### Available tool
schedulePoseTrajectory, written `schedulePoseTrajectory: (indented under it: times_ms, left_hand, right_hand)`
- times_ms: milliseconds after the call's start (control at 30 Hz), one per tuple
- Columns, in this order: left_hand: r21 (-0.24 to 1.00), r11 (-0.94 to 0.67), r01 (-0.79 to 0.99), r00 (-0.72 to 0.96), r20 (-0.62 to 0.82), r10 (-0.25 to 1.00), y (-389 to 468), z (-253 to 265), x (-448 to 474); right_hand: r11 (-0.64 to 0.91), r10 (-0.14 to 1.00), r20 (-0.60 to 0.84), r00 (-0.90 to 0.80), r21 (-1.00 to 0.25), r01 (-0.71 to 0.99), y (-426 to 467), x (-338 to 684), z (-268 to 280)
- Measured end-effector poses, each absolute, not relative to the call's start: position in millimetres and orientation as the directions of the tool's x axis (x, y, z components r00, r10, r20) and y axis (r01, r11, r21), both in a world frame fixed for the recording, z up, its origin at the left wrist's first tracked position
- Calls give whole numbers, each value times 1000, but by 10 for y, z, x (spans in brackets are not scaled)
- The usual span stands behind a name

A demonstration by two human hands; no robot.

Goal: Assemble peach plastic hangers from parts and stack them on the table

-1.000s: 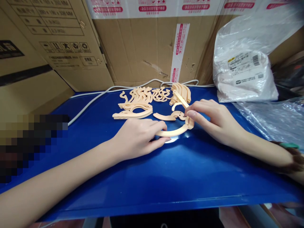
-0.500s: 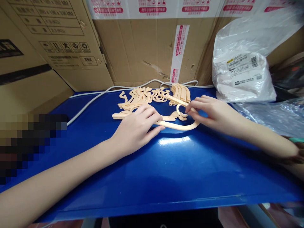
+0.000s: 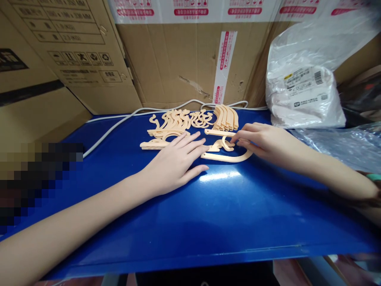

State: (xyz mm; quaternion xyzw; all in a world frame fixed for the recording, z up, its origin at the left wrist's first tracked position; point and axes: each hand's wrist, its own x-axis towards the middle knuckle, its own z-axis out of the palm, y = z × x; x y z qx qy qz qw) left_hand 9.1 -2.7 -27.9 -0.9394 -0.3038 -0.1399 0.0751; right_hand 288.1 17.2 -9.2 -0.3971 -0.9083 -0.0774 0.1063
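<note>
My right hand has its fingers bent around the curved right end of a beige plastic hanger. One long arm of this hanger lies along the near side, with a straight piece and a hook behind it. My left hand is spread flat, palm down, its fingertips close to the hanger's left end. Partly under its fingers is a stack of beige hanger parts. Behind both hands lie a row of wavy hook parts, a cluster of small curved parts and several stacked curved arms.
Large cardboard boxes stand along the back and left of the blue table. A white cable runs behind the parts. At the right are a white plastic bag and clear plastic film.
My left hand has let go of the hanger's near arm, spreading its fingers and uncovering the arm's left end. In my right hand, the hanger has come down flatter, its far arm slightly lower.
</note>
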Motion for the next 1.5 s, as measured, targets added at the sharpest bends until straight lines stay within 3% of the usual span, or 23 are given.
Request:
schedulePoseTrajectory:
  times_ms: [267,633,933,1067,1200,1500]
  left_hand:
    - [-113,-798,593,795,243,556,-36,-267,91]
    - [-307,-810,500,850,353,391,-123,-145,78]
    - [-501,-718,484,863,407,299,-204,-55,50]
    - [-505,-683,527,831,474,291,-193,-72,79]
    - [-472,-660,584,798,486,358,-169,-84,104]
    - [-304,-745,594,795,364,485,-133,-168,102]
  right_hand:
    - [643,717,259,-647,113,757,179,2882,-111]
    - [615,730,249,-636,165,771,201,2913,-157]
    - [612,754,229,-615,92,785,224,2930,-172]
    - [614,757,248,-605,47,788,229,2929,-188]
    - [609,759,271,-592,29,793,237,2925,-204]
    - [620,734,276,-620,99,778,253,2921,-222]
